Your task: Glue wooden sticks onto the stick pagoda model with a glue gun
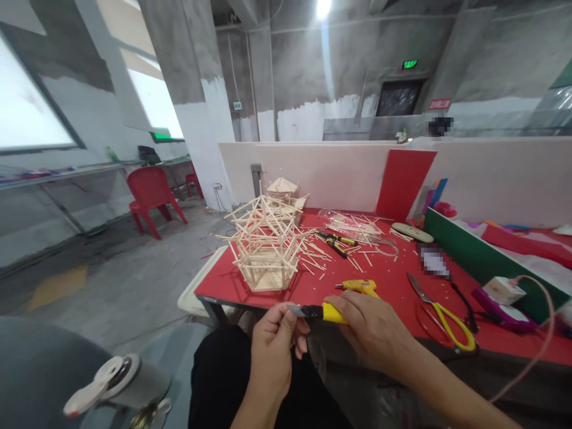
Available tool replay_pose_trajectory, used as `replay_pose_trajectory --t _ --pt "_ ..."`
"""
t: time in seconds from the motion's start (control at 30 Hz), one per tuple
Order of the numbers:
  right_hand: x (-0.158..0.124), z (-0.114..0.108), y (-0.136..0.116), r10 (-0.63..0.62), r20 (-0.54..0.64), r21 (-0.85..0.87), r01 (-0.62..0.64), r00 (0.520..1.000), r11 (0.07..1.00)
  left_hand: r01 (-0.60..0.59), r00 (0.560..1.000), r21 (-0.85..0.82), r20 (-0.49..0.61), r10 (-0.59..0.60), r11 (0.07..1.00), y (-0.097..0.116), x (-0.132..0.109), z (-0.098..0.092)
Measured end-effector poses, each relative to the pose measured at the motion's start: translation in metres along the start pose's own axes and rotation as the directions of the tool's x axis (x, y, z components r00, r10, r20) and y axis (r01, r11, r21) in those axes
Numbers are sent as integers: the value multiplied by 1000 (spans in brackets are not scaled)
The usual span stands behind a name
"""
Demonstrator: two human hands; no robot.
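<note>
My right hand [373, 325] is wrapped round a yellow-handled utility knife [333, 313], its blade pointing left. The blade's tip meets the pinched fingers of my left hand [273, 345], over my lap in front of the table edge. Whatever those left fingers hold is too small and hidden to make out. Just beyond my hands, a yellow glue gun [361, 287] lies on the red table [319, 292]. At the table's left end stands an open frame model built from thin wooden sticks [267, 250], with a pointed top.
Wire cutters [335, 241] lie among loose wooden sticks [313, 256]. Behind is a second stick model with a conical roof [282, 187]. Yellow-handled scissors [451, 326] and a green panel [487, 259] are at right. A lidded cup [138, 378] stands lower left.
</note>
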State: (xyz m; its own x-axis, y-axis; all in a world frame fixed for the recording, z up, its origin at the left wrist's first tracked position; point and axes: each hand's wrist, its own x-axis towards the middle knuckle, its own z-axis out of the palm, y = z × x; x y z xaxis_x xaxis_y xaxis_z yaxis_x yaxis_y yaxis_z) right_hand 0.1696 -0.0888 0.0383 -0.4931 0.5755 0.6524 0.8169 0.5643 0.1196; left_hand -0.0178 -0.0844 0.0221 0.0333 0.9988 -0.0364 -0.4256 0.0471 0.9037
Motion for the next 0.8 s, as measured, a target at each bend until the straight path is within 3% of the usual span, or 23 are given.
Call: replay_pose_trajectory --t 0.23,0.37,0.47,0.63,0.8 --pt "-4 10 0 -11 -10 -97 10 1000 995 -12 1000 -54 1 12 998 5 -10 3" --pt "-16 24 32 151 -6 -241 -148 989 959 -17 998 -87 58 22 996 14 -18 2" --pt "-23 24 45 238 -101 -176 -253 966 951 -13 1000 -94 3 13 996 13 -14 1" --pt "-17 8 13 128 -12 20 -128 992 992 -53 997 -38 -55 50 998 -1 0 -3" --pt "-5 9 -13 16 -52 37 -14 999 999 -23 999 -51 -42 21 998 0 0 -8"
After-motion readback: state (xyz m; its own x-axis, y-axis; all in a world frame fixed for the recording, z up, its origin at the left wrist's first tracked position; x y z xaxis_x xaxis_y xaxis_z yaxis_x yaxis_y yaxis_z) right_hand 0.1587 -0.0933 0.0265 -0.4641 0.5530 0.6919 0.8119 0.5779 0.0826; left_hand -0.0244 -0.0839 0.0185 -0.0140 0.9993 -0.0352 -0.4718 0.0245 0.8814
